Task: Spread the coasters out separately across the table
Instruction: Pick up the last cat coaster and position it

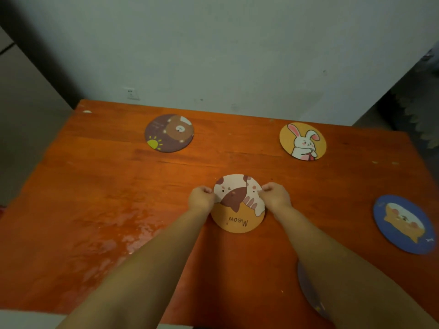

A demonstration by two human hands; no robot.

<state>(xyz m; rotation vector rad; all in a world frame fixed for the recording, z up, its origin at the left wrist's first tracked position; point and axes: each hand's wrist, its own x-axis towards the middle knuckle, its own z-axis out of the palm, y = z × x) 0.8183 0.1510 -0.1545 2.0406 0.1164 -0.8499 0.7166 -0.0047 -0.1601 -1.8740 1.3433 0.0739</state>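
The left hand (202,199) and right hand (275,197) pinch their fingers tight on the two sides of the cat coaster (238,203) on the orange counter (95,198).

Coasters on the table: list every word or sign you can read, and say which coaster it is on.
"Meow": on the cat coaster, printed upside down from this view, held between the left hand and right hand.
Bear coaster: faint writing near its upper left, too blurred to read.
No other text shows.
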